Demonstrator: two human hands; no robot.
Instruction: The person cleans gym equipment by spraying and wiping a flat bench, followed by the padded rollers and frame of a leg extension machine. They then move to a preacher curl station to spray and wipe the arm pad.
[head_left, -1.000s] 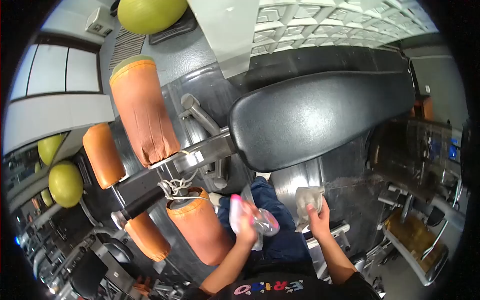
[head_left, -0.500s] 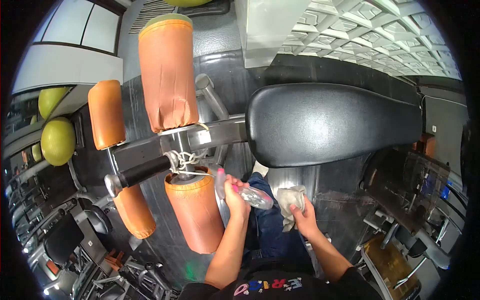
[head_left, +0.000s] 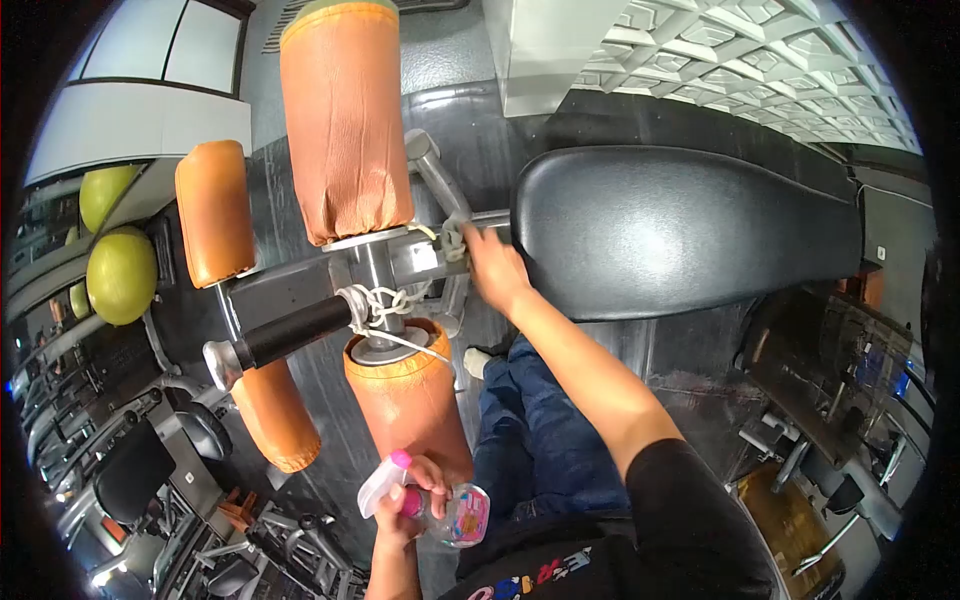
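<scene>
My left hand point(head_left: 400, 508) is closed around the neck of a clear spray bottle point(head_left: 467, 515) with a pink-and-clear trigger head, low in the view beside an orange roller pad point(head_left: 405, 400). My right hand point(head_left: 494, 266) reaches forward and presses a greyish cloth point(head_left: 453, 241) against the metal beam point(head_left: 300, 288), just left of the black padded bench point(head_left: 680, 235). The fingers look slightly blurred, and the cloth is partly covered by them. Pale cord point(head_left: 385, 303) is knotted around the post between the rollers, near a black-gripped handle point(head_left: 290, 338).
Another large roller pad point(head_left: 345, 130) rises at the upper middle, with smaller orange pads point(head_left: 215, 212) to its left. A green exercise ball point(head_left: 122, 275) sits at the left. Gym machines crowd the lower left, and a dark machine point(head_left: 800, 360) stands at the right.
My right hand has moved up and left with the cloth, from beside my legs onto the beam. My left hand has lowered with the spray bottle, toward the lower left.
</scene>
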